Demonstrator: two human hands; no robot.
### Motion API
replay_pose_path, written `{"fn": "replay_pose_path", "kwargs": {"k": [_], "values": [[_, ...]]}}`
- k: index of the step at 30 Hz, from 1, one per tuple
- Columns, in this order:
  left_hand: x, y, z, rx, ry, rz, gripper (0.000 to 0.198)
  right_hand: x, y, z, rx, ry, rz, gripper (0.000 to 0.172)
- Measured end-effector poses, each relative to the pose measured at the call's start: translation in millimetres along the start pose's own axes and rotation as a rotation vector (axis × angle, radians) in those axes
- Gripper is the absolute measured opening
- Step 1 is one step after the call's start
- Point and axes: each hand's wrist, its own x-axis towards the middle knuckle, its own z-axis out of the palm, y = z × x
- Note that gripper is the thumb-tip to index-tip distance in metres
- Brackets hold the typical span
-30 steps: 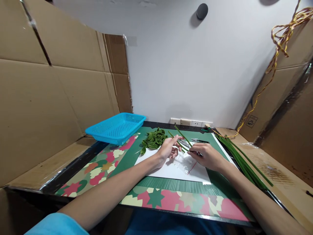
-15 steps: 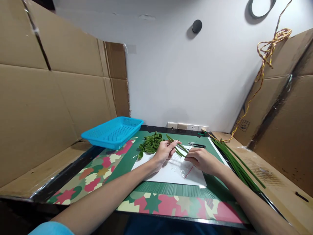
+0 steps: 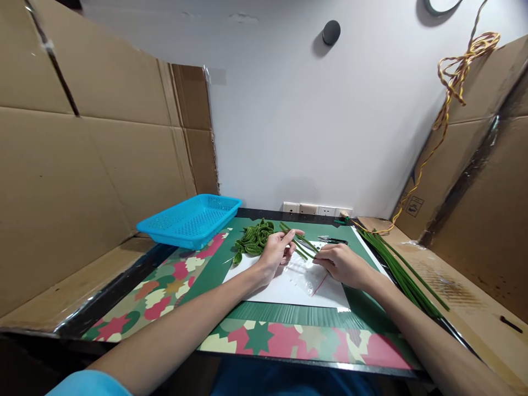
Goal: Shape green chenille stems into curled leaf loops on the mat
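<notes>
Between my hands, above a white sheet (image 3: 264, 294), run several green fuzzy stems (image 3: 300, 248) that look like pipe cleaners. My left hand (image 3: 277, 254) is closed around them near their far left part, thumb and fingers pinching. At their right end my right hand (image 3: 336, 261) has its fingertips closed on one or more of them; exactly how many is hidden. Under the hands lies a clear zip bag (image 3: 307, 279) with a red seal line. A heap of coiled green leaf shapes (image 3: 256, 237) sits just left of my left hand.
Small black thread snips (image 3: 333, 240) lie behind my right hand. A bundle of long green stems (image 3: 396, 269) rests at the right edge of the mat. A blue perforated basket (image 3: 192, 223) stands at the back left. Cardboard walls (image 3: 136, 154) flank both sides; sockets (image 3: 308, 209) line the wall.
The view has tipped slightly downward. Both hands stay in nearly the same place, and the stems between them have shifted and spread a little.
</notes>
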Motion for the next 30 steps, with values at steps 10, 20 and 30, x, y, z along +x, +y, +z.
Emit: {"fn": "replay_pose_path", "kwargs": {"k": [10,20,30], "values": [[-4.3,2.4,-3.4,-0.052,0.018,-0.018,0.048,2.1,-2.8,-0.1,-0.124,0.081,-0.034,0.02],[-6.3,4.0,-4.1,-0.019,0.055,-0.034,0.046,5.0,-3.7,0.5,-0.162,0.054,-0.061,0.01],[-2.4,2.3,-4.4,0.011,0.069,-0.08,0.054,3.3,-3.1,-0.6,-0.161,0.05,-0.048,0.015]]}}
